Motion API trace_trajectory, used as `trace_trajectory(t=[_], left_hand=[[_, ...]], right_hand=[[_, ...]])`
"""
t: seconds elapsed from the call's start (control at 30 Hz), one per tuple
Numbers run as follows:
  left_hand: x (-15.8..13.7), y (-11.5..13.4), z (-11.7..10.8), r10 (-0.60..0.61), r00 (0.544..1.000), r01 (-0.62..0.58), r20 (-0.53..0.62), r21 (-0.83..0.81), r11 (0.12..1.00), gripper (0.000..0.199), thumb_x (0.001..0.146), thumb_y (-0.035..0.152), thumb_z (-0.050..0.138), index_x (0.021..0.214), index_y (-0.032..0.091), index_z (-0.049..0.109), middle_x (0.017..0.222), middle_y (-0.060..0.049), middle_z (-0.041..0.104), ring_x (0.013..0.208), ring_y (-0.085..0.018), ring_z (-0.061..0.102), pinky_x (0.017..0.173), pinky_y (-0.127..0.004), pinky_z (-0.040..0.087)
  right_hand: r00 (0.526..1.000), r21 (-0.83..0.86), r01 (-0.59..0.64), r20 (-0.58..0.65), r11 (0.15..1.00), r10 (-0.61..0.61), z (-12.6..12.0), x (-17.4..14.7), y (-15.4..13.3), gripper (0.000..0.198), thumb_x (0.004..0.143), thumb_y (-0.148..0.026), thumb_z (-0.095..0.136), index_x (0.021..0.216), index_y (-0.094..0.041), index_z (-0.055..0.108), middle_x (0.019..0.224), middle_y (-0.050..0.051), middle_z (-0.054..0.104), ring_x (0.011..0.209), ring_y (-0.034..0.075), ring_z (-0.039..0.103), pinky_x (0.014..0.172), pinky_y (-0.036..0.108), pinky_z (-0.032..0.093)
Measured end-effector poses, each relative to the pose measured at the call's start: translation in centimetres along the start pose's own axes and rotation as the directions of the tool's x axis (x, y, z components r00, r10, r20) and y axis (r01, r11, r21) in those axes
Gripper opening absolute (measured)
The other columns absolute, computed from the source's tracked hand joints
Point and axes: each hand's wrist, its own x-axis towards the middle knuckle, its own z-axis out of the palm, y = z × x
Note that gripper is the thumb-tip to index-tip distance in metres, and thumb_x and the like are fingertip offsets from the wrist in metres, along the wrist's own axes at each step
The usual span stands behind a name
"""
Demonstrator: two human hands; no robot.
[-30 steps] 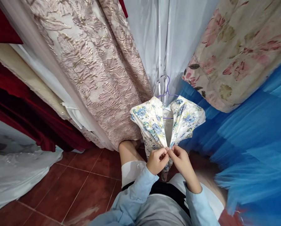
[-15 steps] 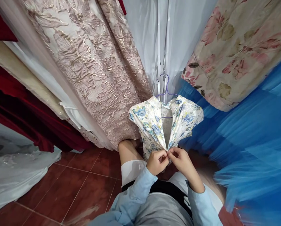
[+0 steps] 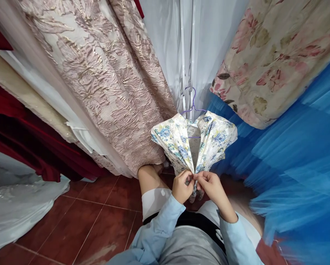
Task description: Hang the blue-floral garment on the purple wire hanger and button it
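A white dress with blue and yellow flowers (image 3: 178,141) hangs in front of me on a thin purple hanger (image 3: 193,103). Its front is parted in a narrow V from the collar down to my fingers. My left hand (image 3: 182,186) pinches the left edge at the foot of the V. Right against it, my right hand (image 3: 210,187) is closed on the other edge, fingertips meeting those of the left. Whether a button or hook sits between the fingertips is hidden. The cloth below bunches behind my hands.
A pink brocade gown (image 3: 106,81) hangs to the left, with dark red velvet (image 3: 29,136) beyond it. Rightward are a pink-flowered garment (image 3: 275,62) and blue tulle (image 3: 297,158). White straps (image 3: 183,55) hang behind the hanger. Red tiles (image 3: 104,228) cover the floor.
Both hands stay pinched on the front edges, and the fingers shift slightly. The dress's lower part looks drawn in toward me. The whole view has moved a little.
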Motion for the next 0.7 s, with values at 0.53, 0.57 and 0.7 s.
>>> trace_trajectory(t=[0.53, 0.57, 0.7], left_hand=[[0.7, -0.6, -0.8, -0.047, 0.996, 0.042, 0.074, 0.059, 0.997, 0.012, 0.079, 0.013, 0.065, 0.071, 0.018, 0.057, 0.066, 0.002, 0.054, 0.062, -0.012, 0.052, 0.064, -0.025, 0.038], [0.6, -0.8, -0.5, -0.055, 0.995, 0.050, 0.079, 0.062, 0.997, 0.012, 0.079, 0.013, 0.065, 0.071, 0.018, 0.058, 0.066, 0.002, 0.055, 0.062, -0.012, 0.052, 0.063, -0.025, 0.038], [1.1, -1.4, -0.4, -0.084, 0.993, 0.080, 0.082, 0.055, 0.995, 0.007, 0.080, 0.015, 0.068, 0.077, 0.018, 0.064, 0.072, 0.001, 0.065, 0.062, -0.012, 0.054, 0.064, -0.025, 0.042]], right_hand=[[0.929, 0.073, 0.331, -0.200, 0.941, -0.311, -1.5, 13.7, -14.1, 0.028, 0.075, -0.042, 0.069, 0.065, -0.017, 0.064, 0.051, 0.000, 0.059, 0.038, 0.008, 0.038, 0.039, 0.023, 0.029], [0.925, 0.072, 0.340, -0.204, 0.938, -0.319, -1.6, 13.8, -14.5, 0.027, 0.076, -0.040, 0.068, 0.065, -0.017, 0.064, 0.051, 0.000, 0.059, 0.038, 0.007, 0.038, 0.039, 0.023, 0.029], [0.933, 0.078, 0.326, -0.189, 0.942, -0.308, -1.7, 12.8, -15.2, 0.023, 0.078, -0.035, 0.066, 0.066, -0.016, 0.065, 0.051, 0.001, 0.060, 0.037, 0.007, 0.039, 0.038, 0.021, 0.027]])
